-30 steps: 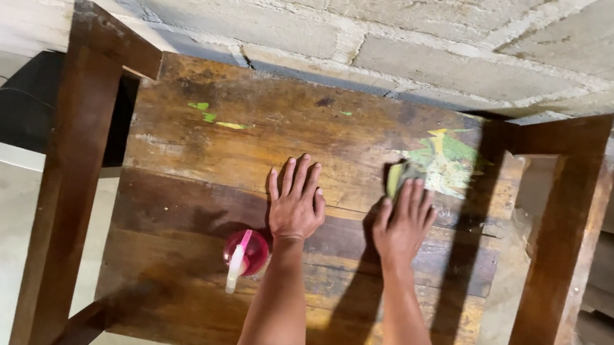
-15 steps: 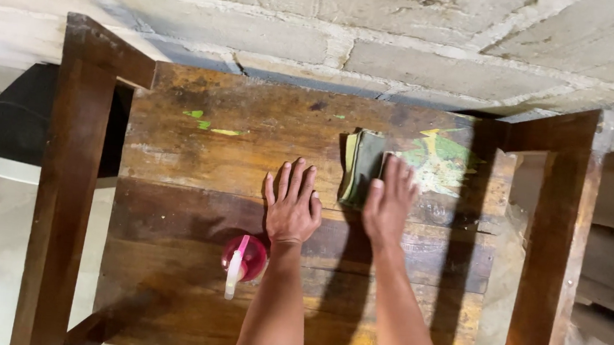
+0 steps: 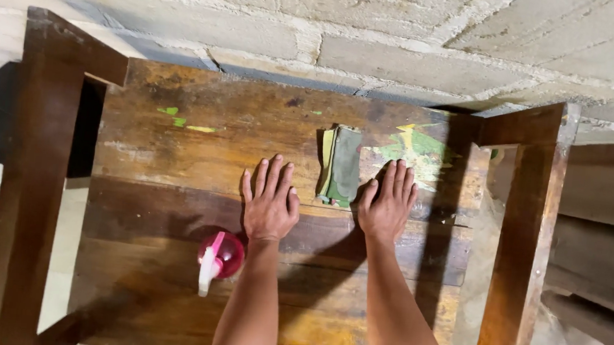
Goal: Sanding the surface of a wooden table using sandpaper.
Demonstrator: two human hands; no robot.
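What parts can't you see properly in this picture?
Head view, the only one:
- The palm of the left hand and of the right hand: both face down on the wooden surface.
- The body of the pink spray bottle: seen from above, its own top hides it.
- The underside of the green cloth: it lies folded.
- The person's elbows: cut off by the bottom edge.

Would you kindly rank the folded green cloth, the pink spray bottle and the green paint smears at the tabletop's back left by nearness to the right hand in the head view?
1. Folded green cloth: just left of the right hand.
2. Pink spray bottle: front left, beyond the left wrist.
3. Green paint smears: far back left.
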